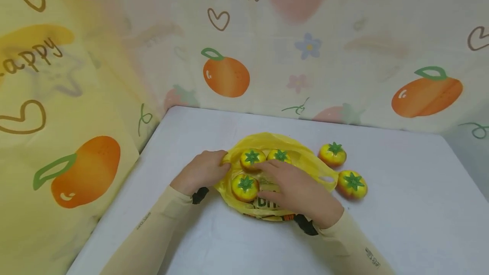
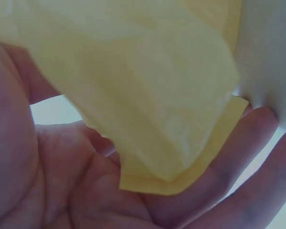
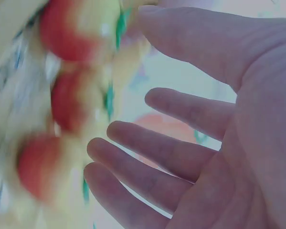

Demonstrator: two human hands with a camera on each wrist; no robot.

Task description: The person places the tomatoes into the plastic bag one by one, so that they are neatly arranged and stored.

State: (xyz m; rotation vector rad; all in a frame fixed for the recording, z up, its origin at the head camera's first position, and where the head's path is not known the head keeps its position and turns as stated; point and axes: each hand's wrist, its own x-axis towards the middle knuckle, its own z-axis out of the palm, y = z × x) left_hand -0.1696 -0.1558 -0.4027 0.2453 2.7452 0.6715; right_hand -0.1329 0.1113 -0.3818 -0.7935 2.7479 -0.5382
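Note:
A yellow plastic bag (image 1: 273, 139) lies spread open on the table, with dark print on it. Three round toy fruits, yellow-red with green star-shaped leaf tops, sit on it: one at front left (image 1: 244, 189), one behind it (image 1: 252, 159) and one farther right (image 1: 280, 155). My left hand (image 1: 202, 172) grips the bag's left edge; in the left wrist view the thin film (image 2: 157, 105) hangs between thumb and fingers. Over the fruits hovers my right hand (image 1: 299, 188), fingers spread. The right wrist view shows its palm empty and the row of fruits (image 3: 68, 100) beyond the fingertips.
Two more such fruits stand on the white table (image 1: 412, 207) to the right of the bag, one at the back (image 1: 332, 154) and one nearer (image 1: 352, 184). A fruit-patterned cloth (image 1: 267, 54) hangs behind the table and along its left side.

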